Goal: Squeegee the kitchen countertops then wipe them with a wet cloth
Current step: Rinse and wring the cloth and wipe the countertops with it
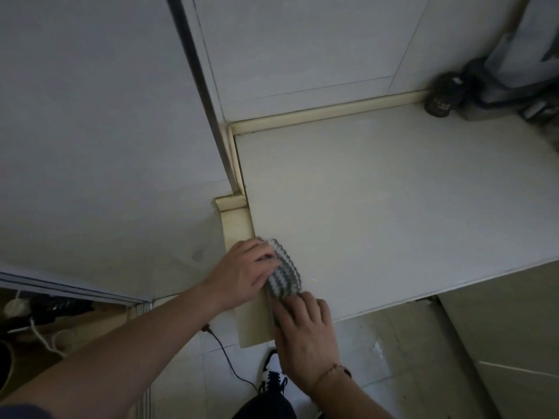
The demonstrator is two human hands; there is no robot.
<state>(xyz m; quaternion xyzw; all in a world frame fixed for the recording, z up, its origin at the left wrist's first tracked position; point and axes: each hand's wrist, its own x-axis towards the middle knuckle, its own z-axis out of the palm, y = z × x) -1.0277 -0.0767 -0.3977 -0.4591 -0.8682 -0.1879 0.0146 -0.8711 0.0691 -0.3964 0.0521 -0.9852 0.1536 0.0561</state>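
A grey-and-white zigzag cloth [285, 272], folded into a small pad, lies at the near left corner of the pale countertop [393, 213]. My left hand [242, 272] holds the cloth's left side, fingers curled over its upper edge. My right hand [305, 334] holds the cloth's near end from below. The cloth's near edge is hidden under my right fingers. No squeegee is in view.
A cream raised strip [317, 114] runs along the counter's back and left edges against tiled walls. A dark round object [441, 96] and cables sit at the far right corner. Below are the tiled floor, a black cord [225, 355] and my shoe [273, 373].
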